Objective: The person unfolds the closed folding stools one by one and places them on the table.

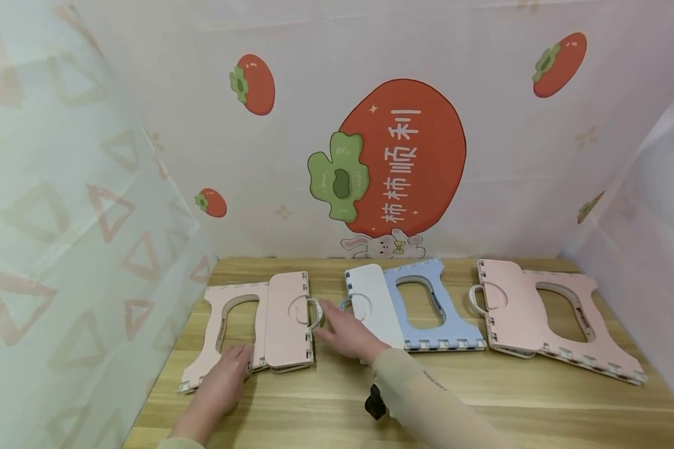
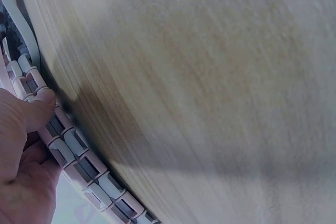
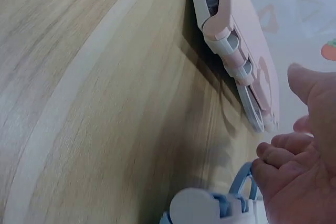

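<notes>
A pink folding stool (image 1: 286,296) lies folded flat at the left of the table. At its near edge, my left hand (image 1: 224,377) grips it, thumb over the hinged rim (image 2: 79,150) in the left wrist view. My right hand (image 1: 351,333) hovers between this stool and a blue-and-white folding stool (image 1: 384,312), also folded flat. Its fingers reach left toward the pink stool's white loop handle (image 1: 317,313); the right wrist view shows a gap from the pink stool (image 3: 252,30). The right palm partly covers the blue stool's handle.
A second pink folding stool (image 1: 517,308) lies folded at the right, its loop handle facing left. All rest on a wooden table (image 1: 314,408). Printed cloth walls (image 1: 281,168) close in the back and both sides. A small black object (image 1: 375,402) hangs under the right forearm.
</notes>
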### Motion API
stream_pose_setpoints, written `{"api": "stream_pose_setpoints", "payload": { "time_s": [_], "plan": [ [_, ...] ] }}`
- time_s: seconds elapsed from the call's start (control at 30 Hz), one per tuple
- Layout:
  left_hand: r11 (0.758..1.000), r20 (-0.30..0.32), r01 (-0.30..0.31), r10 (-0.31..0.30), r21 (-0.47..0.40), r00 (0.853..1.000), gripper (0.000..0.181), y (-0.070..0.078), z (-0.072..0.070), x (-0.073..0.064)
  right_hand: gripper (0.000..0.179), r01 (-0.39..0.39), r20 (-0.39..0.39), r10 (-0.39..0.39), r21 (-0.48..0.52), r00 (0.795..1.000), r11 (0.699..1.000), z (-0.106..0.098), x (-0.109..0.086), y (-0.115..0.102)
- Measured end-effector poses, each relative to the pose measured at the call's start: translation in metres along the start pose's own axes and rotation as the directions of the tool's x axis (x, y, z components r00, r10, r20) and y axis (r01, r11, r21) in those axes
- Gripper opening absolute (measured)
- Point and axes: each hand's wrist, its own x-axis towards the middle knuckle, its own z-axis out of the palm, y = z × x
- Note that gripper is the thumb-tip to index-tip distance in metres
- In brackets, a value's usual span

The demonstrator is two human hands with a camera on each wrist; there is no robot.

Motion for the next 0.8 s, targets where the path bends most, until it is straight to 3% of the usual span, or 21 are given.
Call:
{"api": "stream_pose_setpoints", "payload": {
  "time_s": [0.27,0.5,0.67,0.8],
  "plan": [
    [1.0,-0.004,0.01,-0.01,-0.003,1.0,0.052,0.001,-0.001,-0.001,0.066,-0.029,-0.069,0.03,0.016,0.997,0.999,0.007,0.007,-0.003],
    [1.0,-0.033,-0.007,0.007,-0.004,0.999,0.051,0.001,0.003,-0.001,0.063,-0.008,-0.069,0.008,0.0,0.998,1.0,0.012,0.011,-0.006],
    [1.0,-0.054,-0.019,0.02,0.011,0.998,0.051,0.0,0.004,-0.002,0.062,-0.053,-0.073,0.06,0.094,0.996,0.994,0.014,0.015,-0.006],
    [0.999,-0.065,-0.026,0.027,0.021,0.998,0.051,-0.001,0.004,-0.002,0.061,-0.113,-0.098,0.141,0.251,0.985,0.961,0.014,0.019,-0.004]
  ]
}}
